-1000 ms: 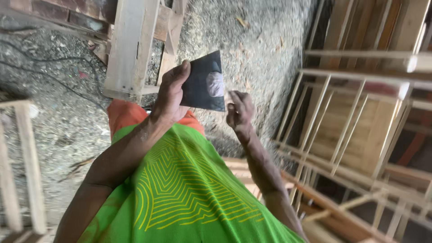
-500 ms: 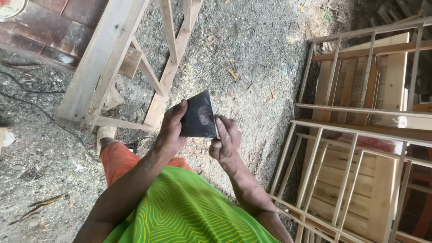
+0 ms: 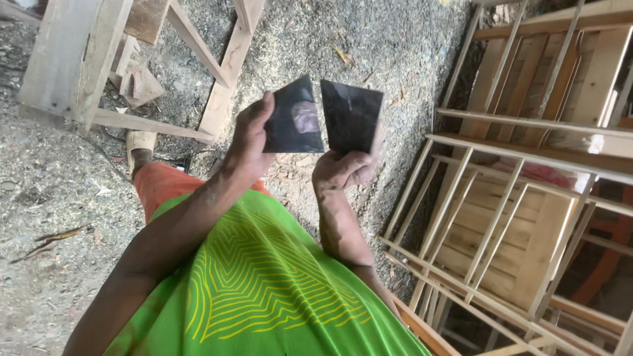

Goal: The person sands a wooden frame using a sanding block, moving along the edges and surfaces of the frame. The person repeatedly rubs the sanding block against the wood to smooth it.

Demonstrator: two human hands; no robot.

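A rough ground (image 3: 369,46) of grey grit and sawdust fills the view, seen from above over a bright green shirt (image 3: 264,290) with yellow line patterns and a strip of orange cloth (image 3: 161,188) below it. Toward the far left edge of the ground stands a frame of pale planks (image 3: 86,59) with slanting braces, and a small wood offcut (image 3: 142,86) lies by it. Along the right edge lean slatted wooden frames (image 3: 521,171), pale and unfinished, stacked one against another.

Both hands are raised in front of the chest, over the middle of the ground. The left hand (image 3: 247,142) is closed on a dark square sheet (image 3: 293,118), thumb along its left edge; the sheet is worn to a pale patch near its middle. The right hand (image 3: 343,168) is closed on a second dark sheet (image 3: 351,115), pinching it at the lower edge so that it stands upright. The two sheets are held side by side, just apart, with a narrow gap of ground showing between them. A foot in a pale sandal (image 3: 140,146) rests near the plank frame.
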